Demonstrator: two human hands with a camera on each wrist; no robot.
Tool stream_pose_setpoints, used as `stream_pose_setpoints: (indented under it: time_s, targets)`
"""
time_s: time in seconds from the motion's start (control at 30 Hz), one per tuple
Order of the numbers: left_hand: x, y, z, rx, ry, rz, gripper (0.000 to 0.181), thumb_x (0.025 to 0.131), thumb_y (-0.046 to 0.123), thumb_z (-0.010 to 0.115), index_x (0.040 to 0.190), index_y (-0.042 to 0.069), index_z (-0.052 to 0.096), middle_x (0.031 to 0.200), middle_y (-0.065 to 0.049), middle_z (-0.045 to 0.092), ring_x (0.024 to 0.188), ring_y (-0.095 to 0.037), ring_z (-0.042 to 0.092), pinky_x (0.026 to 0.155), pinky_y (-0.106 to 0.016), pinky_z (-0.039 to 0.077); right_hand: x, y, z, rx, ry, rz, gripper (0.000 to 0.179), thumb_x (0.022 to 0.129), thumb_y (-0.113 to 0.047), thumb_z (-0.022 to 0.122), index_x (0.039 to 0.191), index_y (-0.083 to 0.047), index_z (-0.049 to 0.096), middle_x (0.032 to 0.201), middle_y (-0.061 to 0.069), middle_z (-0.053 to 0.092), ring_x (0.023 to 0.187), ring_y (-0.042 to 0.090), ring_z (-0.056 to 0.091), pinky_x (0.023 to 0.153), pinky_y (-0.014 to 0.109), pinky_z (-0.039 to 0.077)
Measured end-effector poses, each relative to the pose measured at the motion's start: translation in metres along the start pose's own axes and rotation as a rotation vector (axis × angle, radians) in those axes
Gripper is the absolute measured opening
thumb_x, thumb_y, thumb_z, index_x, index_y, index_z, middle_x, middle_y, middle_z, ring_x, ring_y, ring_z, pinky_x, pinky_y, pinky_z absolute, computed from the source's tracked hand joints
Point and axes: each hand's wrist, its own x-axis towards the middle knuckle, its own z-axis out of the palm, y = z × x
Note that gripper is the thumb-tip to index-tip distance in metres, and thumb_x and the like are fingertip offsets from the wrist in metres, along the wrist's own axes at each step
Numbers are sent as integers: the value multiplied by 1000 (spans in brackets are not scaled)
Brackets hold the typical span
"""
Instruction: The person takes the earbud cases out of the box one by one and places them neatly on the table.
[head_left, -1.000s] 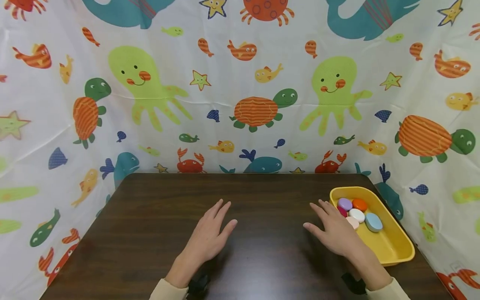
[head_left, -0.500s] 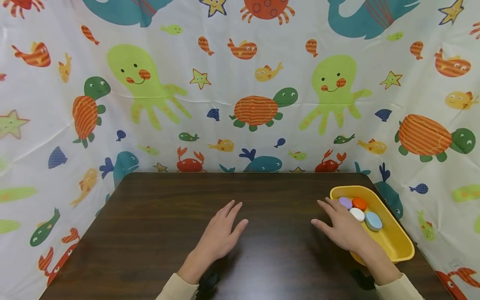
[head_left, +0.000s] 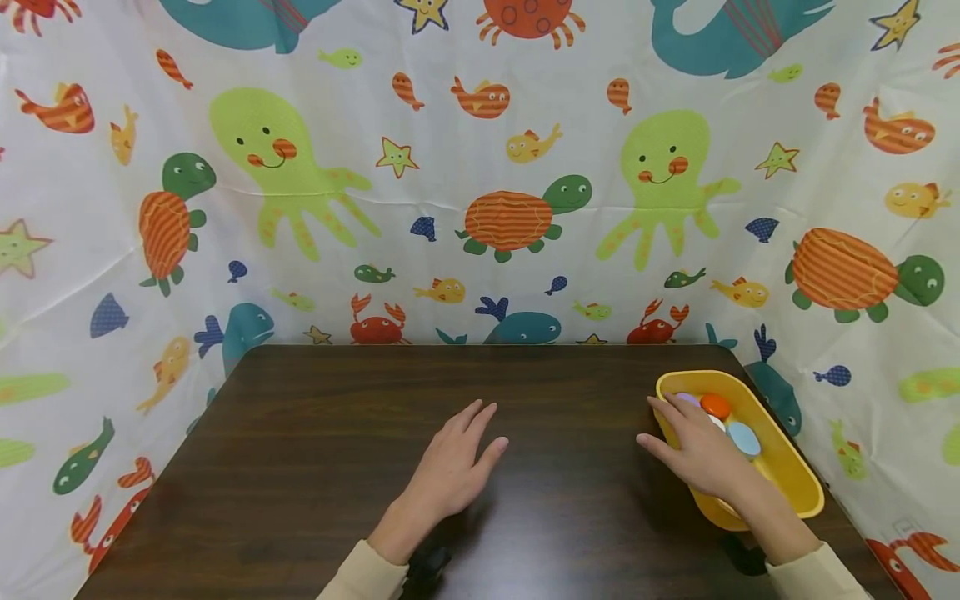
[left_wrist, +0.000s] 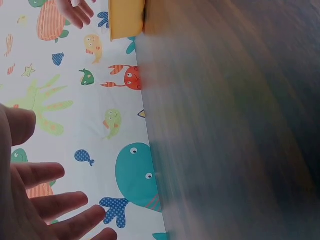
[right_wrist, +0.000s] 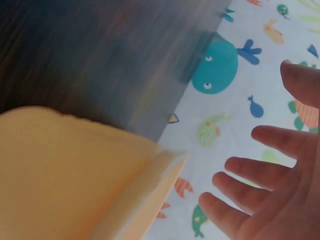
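In the head view my left hand hovers over the middle of the dark table with its fingers spread and nothing in them. My right hand hangs above the left side of a yellow tray, fingers loosely extended and holding nothing. Inside the tray lie several smooth rounded pieces: an orange one, a light blue one, a lilac one and a white one partly behind the hand. The right wrist view shows the tray wall beside the open right fingers.
The dark wooden table reaches back to a white curtain printed with sea animals, which also runs along both sides. The tray sits near the table's right edge.
Both hands have drifted to the right. My right hand now covers more of the tray and its pieces. No piece has visibly moved.
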Motion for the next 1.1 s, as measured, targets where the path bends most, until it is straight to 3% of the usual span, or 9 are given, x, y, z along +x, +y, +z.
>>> stream_pose_setpoints:
  time_s: [0.6, 0.8, 1.1]
  targets:
    - [6, 12, 10, -14, -44, 22, 63, 105, 49, 47, 156, 13, 41, 160, -16, 38, 145, -39, 37, 114, -64, 32, -11, 31, -14, -12, -1, 7, 76, 100, -55, 56, 151, 1, 44, 149, 30, 45, 135, 53, 41, 109, 69, 34]
    - [9, 16, 12, -33, -44, 36, 64, 105, 52, 44, 156, 13, 41, 160, -15, 38, 145, -39, 37, 114, -63, 32, -12, 40, -17, -18, -2, 42, 74, 99, -51, 59, 149, 2, 45, 149, 35, 42, 134, 55, 40, 107, 71, 34]
    - [15, 24, 16, -48, -75, 42, 65, 105, 53, 44, 157, 15, 39, 160, -14, 37, 146, -37, 36, 115, -63, 31, -11, 54, -23, -56, -11, 56, 79, 97, -54, 60, 146, 6, 47, 146, 34, 45, 134, 53, 40, 109, 70, 33]
